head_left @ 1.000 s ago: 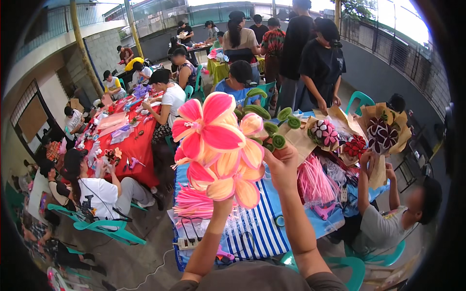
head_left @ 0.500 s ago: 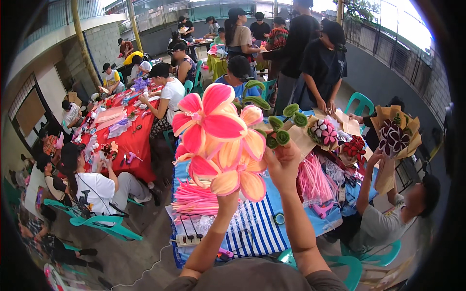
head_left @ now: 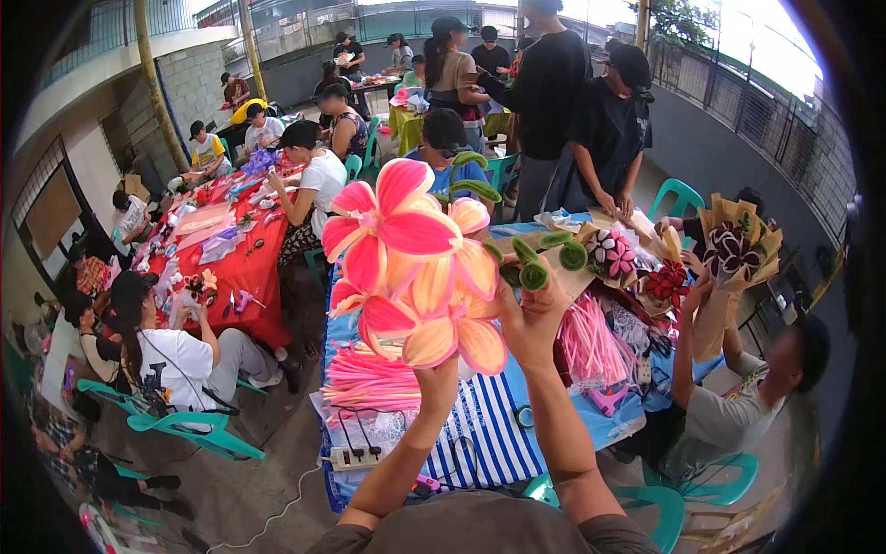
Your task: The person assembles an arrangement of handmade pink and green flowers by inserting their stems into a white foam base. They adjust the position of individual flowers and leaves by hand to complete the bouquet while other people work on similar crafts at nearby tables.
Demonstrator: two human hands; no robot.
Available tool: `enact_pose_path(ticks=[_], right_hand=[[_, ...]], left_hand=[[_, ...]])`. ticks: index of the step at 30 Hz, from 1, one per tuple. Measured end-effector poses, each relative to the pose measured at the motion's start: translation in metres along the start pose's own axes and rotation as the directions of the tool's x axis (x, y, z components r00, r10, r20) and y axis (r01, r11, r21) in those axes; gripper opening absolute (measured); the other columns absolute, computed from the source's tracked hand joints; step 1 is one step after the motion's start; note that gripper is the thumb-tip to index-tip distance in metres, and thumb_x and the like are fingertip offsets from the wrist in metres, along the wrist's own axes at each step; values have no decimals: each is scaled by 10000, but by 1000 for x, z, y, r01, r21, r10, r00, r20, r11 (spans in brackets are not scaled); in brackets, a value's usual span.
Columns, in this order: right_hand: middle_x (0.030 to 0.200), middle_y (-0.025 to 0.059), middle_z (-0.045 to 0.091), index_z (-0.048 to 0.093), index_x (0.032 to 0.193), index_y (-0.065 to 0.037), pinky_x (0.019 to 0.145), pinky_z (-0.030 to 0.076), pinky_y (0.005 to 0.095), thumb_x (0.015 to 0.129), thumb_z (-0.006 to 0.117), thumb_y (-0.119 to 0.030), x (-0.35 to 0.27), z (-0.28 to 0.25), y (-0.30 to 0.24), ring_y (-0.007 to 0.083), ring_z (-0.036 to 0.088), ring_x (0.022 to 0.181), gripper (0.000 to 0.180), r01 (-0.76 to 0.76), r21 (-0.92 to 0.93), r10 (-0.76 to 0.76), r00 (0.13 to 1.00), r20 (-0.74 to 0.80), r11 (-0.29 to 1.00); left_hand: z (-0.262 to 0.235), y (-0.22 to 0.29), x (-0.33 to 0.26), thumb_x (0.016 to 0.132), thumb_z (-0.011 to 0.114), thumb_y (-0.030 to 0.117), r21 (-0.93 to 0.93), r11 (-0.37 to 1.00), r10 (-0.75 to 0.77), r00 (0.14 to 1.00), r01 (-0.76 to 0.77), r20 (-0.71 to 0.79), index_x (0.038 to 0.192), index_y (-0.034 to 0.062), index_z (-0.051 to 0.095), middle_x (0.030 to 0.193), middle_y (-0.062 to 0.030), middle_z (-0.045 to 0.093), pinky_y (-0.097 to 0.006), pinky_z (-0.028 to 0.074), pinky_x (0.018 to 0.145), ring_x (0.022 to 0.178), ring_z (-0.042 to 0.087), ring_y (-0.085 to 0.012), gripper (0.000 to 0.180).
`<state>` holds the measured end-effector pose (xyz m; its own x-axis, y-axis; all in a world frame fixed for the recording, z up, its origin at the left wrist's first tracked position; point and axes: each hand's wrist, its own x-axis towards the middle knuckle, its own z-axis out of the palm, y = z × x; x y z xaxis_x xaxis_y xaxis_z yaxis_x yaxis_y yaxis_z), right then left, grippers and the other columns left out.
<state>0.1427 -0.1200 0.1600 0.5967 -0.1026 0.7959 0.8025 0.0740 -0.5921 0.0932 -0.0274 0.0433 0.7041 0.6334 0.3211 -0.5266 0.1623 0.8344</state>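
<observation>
A bouquet of large pink and peach fuzzy-wire flowers [head_left: 406,268] is held up before me, above the table. My left hand [head_left: 437,371] grips it from below; its fingers are hidden behind the lower petals. At the bouquet's right side, my right hand [head_left: 535,319] is closed on a green curled fuzzy stem [head_left: 533,276], its thumb and fingers near the coils. Longer green leaves [head_left: 475,189] stick up behind the top flower. On the table below the bouquet lies a bundle of pink fuzzy wires [head_left: 369,377].
The table has a blue and white striped cover [head_left: 494,429]. On it are a power strip [head_left: 355,457], a tape roll [head_left: 525,416], more pink wires [head_left: 591,346] and a pink glue gun [head_left: 609,399]. At right a person lifts a paper-wrapped bouquet [head_left: 734,254]. Others work around a red table [head_left: 254,319].
The green coils at my right hand have tipped lower and bunched closer to the fingers. The bouquet stays in my left hand, shifted slightly. The person at right has moved their wrapped bouquet a little.
</observation>
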Motion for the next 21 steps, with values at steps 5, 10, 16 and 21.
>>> enact_pose_path(ticks=[5, 10, 16, 21], right_hand=[[800, 61, 582, 564, 885, 17, 681, 435, 254, 750, 596, 34, 0, 0, 1, 138, 568, 740, 141, -20, 47, 20, 1000, 0, 999], [999, 62, 568, 520, 1054, 29, 830, 419, 261, 787, 555, 58, -1, -5, 4, 136, 549, 928, 271, -172, 271, 156, 984, 81, 947], [1162, 97, 515, 438, 1192, 42, 917, 385, 300, 795, 541, 49, 4, -25, 0, 147, 494, 1063, 410, -425, 465, 310, 900, 306, 776], [1155, 120, 516, 425, 1203, 48, 881, 399, 293, 783, 531, -12, 16, -41, -9, 165, 517, 1013, 437, -488, 570, 263, 862, 433, 661]], left_hand=[[2, -2, -4, 744, 650, 14, -5, 1000, 25, 999, -25, -22, 1004, -34, 522, 984, -94, 560, -303, 427, 802, 913, 546, -178, 294], [3, 4, -9, 732, 644, 0, 184, 976, 112, 992, -121, 59, 986, -21, 555, 959, -112, 580, -326, 433, 789, 895, 564, -220, 270], [-14, 6, -11, 730, 610, -17, 477, 765, 309, 897, -432, 317, 919, 4, 616, 846, -119, 619, -357, 446, 749, 812, 589, -264, 190], [-16, 5, -7, 735, 586, -17, 561, 570, 410, 799, -601, 439, 910, 8, 621, 840, -113, 625, -370, 451, 718, 787, 593, -258, 180]])
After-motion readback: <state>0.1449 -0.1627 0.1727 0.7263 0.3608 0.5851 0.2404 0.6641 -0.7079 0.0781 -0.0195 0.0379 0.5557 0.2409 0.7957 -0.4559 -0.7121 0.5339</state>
